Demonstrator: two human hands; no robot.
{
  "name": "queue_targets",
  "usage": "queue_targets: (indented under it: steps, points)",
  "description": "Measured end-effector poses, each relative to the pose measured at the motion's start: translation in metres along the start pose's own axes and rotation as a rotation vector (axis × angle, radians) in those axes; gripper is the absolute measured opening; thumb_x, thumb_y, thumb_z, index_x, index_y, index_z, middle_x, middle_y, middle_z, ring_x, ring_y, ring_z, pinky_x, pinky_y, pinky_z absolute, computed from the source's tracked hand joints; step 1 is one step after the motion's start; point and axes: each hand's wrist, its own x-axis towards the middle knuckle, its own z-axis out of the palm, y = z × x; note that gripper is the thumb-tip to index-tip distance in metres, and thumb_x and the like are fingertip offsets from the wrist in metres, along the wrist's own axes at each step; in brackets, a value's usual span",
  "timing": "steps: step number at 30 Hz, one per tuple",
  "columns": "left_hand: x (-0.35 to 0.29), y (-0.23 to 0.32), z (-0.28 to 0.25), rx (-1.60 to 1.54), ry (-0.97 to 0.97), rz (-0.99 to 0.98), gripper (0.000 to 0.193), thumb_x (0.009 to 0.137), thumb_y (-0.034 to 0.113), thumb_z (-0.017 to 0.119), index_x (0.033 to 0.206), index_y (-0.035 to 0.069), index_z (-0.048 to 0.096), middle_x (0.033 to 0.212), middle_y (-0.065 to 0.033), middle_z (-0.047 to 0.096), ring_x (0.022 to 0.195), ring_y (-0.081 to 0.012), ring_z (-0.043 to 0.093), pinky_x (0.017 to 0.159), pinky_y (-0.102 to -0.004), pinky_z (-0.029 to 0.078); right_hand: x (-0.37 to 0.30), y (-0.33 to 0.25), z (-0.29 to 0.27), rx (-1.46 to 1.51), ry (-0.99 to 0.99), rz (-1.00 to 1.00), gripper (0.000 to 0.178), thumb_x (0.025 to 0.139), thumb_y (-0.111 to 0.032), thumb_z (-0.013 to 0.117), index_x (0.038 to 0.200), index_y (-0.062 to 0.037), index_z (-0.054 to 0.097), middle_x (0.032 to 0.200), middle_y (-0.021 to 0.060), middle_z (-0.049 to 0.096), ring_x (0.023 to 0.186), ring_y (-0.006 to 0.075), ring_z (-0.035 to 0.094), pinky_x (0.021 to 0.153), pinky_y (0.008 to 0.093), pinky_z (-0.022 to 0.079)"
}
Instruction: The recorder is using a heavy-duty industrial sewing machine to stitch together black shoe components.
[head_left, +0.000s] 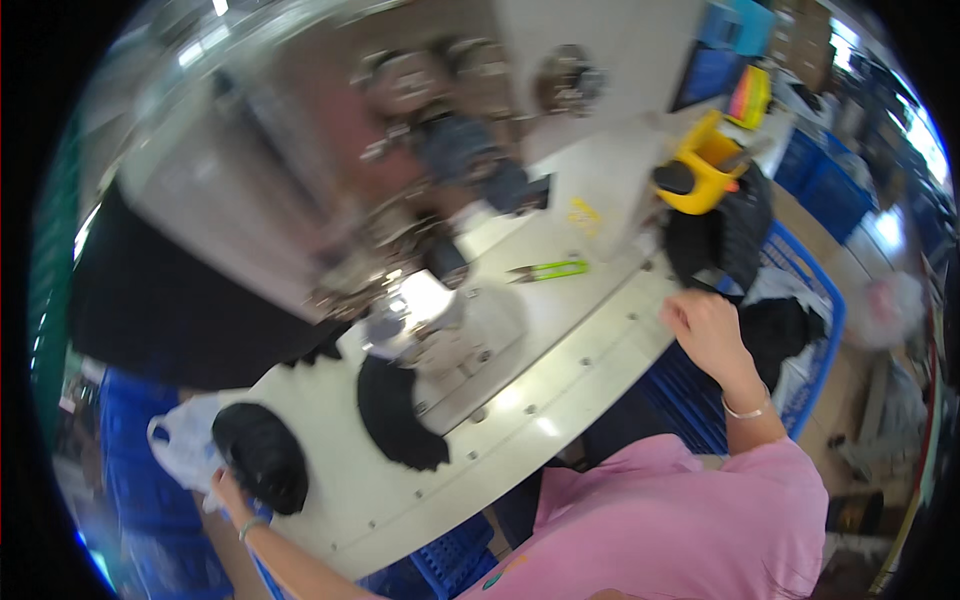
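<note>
At the left end of the white sewing table [570, 385], my left hand [232, 497] is closed at the lower edge of a black dome-shaped fabric piece [262, 460]. Its fingertips are partly hidden there. A curved black fabric strip [392, 415] lies by the sewing machine's metal working parts [405, 310]. Over by the table's right edge, my right hand [706, 332] is curled with the fingers bent under. Whatever it might hold is hidden. Black fabric [715, 235] lies just beyond it. Green thread snips [548, 271] rest on the table between the machine and this hand.
A blurred sewing machine body [230, 190] fills the upper left. At the back right stands a yellow holder [705, 170] with tools. A blue basket [825, 330] of black and white material is at my right. A white plastic bag [185, 440] sits beyond my left hand.
</note>
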Motion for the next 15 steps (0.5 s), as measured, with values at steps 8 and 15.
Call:
queue_targets:
  steps: [8, 15]
  points:
    - [-0.127, 0.125, 0.09, 0.325, 0.252, 0.769, 0.046, 0.091, 0.022, 0.062, 0.131, 0.0, 0.053, 0.129, -0.0165, 0.057, 0.118, -0.0269, 0.053, 0.092, -0.0377, 0.046, 0.013, 0.106, 0.013, -0.315, 0.315, 0.422, 0.082, 0.075, -0.02, 0.075, 0.142, 0.004, 0.034, 0.137, 0.0325, 0.041, 0.122, 0.0499, 0.045, 0.097, 0.0542, 0.044]
    - [-0.256, 0.197, 0.119, 0.129, -0.306, 0.729, 0.036, 0.088, 0.008, 0.063, 0.123, 0.002, 0.058, 0.122, -0.0115, 0.061, 0.108, -0.0208, 0.058, 0.083, -0.0302, 0.047, 0.008, 0.054, -0.029, -0.303, 0.26, 0.433, 0.031, 0.079, -0.005, 0.056, 0.108, 0.0002, 0.066, 0.092, 0.0219, 0.068, 0.081, 0.038, 0.067, 0.073, 0.0458, 0.054]
